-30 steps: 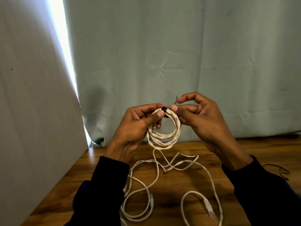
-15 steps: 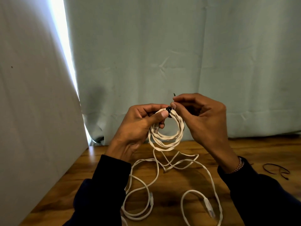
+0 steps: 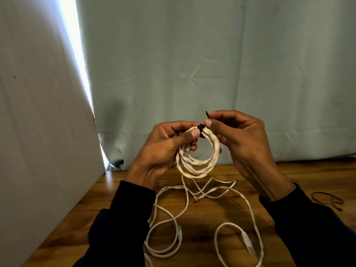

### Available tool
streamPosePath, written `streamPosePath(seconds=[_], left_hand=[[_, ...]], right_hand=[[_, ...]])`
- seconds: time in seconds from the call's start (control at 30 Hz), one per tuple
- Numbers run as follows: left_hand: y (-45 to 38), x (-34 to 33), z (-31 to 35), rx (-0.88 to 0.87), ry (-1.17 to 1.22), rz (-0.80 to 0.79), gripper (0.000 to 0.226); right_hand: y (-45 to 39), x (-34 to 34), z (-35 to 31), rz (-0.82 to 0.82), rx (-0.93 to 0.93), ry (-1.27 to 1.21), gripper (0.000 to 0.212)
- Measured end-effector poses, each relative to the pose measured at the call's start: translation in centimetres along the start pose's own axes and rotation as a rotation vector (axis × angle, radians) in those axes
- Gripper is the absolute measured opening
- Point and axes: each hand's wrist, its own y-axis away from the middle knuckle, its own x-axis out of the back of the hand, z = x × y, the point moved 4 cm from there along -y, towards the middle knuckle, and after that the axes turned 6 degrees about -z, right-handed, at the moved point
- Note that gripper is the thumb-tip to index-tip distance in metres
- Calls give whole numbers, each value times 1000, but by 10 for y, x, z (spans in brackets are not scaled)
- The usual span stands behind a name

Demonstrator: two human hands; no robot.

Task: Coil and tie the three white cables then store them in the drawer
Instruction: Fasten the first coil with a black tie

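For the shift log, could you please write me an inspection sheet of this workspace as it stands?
Surface: wooden table, bare wood showing at its left edge.
Job's things: coiled cable held up above the table, with a black tie wrapped at its top; no drawer in view.
Clutter: spare black ties lying at the table's right side.
Grippers: left hand grips the coil near its top; right hand pinches the tie's free end.
Cables: loose white cables sprawled in loops on the table, uncoiled, plugs showing near the front edge.
Surroundings: pale green curtain behind the table, white panel at left, daylight in the gap between them.
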Motion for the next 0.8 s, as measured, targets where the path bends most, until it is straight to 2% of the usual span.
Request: streamPosePath(seconds=[0.07,0.13,0.2,0.33,0.43,0.63,0.8], left_hand=[[0,2,-1,4,-10,0,33],[0,4,0,1,-10,3,32],[0,5,1,-5,-4,7,32],[0,3,2,0,-5,35,27],[-1,3,1,-5,-52,73,19],[-1,2,1,-5,-83,109,19],[-1,3,1,-14,-121,115,16]], right_hand=[[0,2,-6,-15,113,202,16],[1,2,-16,-56,318,533,15],[2,1,-21,-120,499,750,16],[4,-5,-15,-192,626,1007,18],[5,-6,-13,-192,634,1086,19],[5,-9,-13,-175,601,1095,33],[4,-9,-11,-164,591,1112,36]])
